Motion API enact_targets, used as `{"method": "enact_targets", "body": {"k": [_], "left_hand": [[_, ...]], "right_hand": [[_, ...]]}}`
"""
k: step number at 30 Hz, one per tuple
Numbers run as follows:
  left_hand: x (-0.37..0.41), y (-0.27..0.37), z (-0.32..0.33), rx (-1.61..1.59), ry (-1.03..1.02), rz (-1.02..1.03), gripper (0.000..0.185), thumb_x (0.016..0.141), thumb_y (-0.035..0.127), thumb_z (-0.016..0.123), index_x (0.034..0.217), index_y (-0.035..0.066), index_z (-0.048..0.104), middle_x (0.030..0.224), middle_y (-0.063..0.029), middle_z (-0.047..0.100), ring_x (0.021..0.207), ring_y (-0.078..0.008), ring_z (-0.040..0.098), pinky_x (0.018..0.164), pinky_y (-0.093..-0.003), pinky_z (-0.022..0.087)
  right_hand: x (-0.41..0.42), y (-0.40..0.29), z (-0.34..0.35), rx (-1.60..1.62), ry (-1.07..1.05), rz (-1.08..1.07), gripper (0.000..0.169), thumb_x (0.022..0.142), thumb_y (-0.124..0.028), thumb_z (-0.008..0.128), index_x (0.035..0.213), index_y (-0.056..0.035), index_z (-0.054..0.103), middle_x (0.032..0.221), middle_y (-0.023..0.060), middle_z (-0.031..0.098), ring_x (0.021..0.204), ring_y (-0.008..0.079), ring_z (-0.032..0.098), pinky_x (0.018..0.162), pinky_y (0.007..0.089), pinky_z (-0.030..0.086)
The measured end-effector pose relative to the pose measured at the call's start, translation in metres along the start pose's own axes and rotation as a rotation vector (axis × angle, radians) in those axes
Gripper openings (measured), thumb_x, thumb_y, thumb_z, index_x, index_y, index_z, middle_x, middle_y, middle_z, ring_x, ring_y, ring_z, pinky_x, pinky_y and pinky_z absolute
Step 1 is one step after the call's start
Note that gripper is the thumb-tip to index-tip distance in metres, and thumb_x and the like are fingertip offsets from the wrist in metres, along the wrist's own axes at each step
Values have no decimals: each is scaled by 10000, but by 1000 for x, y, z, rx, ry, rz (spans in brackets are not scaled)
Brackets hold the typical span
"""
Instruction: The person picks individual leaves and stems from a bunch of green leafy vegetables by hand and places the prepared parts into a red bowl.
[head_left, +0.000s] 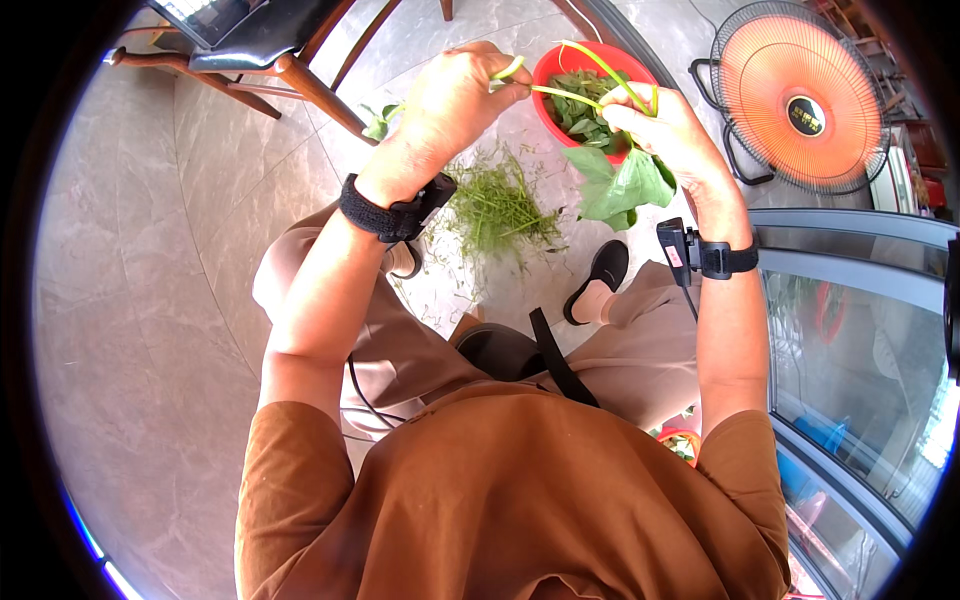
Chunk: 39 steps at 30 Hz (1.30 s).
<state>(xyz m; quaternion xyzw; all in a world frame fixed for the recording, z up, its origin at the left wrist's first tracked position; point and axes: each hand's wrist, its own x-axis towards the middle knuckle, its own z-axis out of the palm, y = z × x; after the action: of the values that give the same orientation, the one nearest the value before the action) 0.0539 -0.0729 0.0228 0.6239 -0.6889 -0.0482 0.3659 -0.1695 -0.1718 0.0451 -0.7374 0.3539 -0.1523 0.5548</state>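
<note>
My left hand (469, 94) pinches a pale green stem (566, 95) between thumb and fingertips. That stem stretches across to my right hand (664, 131), which grips its other end along with a bent piece of stalk. Broad green leaves (626, 184) hang below my right fingers. A small leaf (381, 120) shows beyond my left wrist. Behind the hands, a red plastic basin (546, 120) holds a heap of picked green leaves (581, 109). Under them on the floor lies a loose pile of thin green stem strips (502, 199).
At the upper right stands a round electric heater (765, 82) with a wire grille. A wooden chair (292, 71) with a dark seat is at upper left. Glass door panels (862, 352) line my right side. Another red container (686, 439) with leaves sits by my right hip.
</note>
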Motion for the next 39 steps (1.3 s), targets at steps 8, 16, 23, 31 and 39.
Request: {"method": "enact_targets", "body": {"k": [8,16,23,31,39], "left_hand": [[-1,4,8,4,-35,-10,97,785,113,673,872,71,683,775,-67,626,689,-214,614,658,-283,484],[4,-5,7,-820,-53,-326,143,822,139,679,927,41,693,788,-11,663,703,-86,558,682,-255,456],[0,-12,12,-1343,-132,-635,145,822,157,690,931,63,677,708,65,579,581,-21,389,513,-164,315],[1,-39,13,-1551,27,-675,215,881,145,614,1063,29,605,860,37,586,567,-3,330,473,-138,265],[18,-61,57,-1110,-80,-875,177,850,176,656,990,69,643,794,34,602,535,-9,323,432,-151,246]], "right_hand": [[-1,-6,0,24,-55,44,184,833,-168,628,942,-20,621,800,6,596,749,77,555,677,225,443],[1,-5,11,93,-9,-12,156,841,-145,620,950,-34,606,667,-77,472,528,-2,355,470,156,270],[0,-5,12,92,-19,11,156,846,-174,631,923,-39,640,763,-39,560,712,43,507,644,207,408],[-3,2,-1,54,-31,29,136,841,-169,625,913,-55,606,666,-82,472,519,-12,338,452,154,241],[-19,18,-50,-20,73,39,123,806,-182,637,819,-60,635,673,-46,543,595,45,458,536,215,363]]}}
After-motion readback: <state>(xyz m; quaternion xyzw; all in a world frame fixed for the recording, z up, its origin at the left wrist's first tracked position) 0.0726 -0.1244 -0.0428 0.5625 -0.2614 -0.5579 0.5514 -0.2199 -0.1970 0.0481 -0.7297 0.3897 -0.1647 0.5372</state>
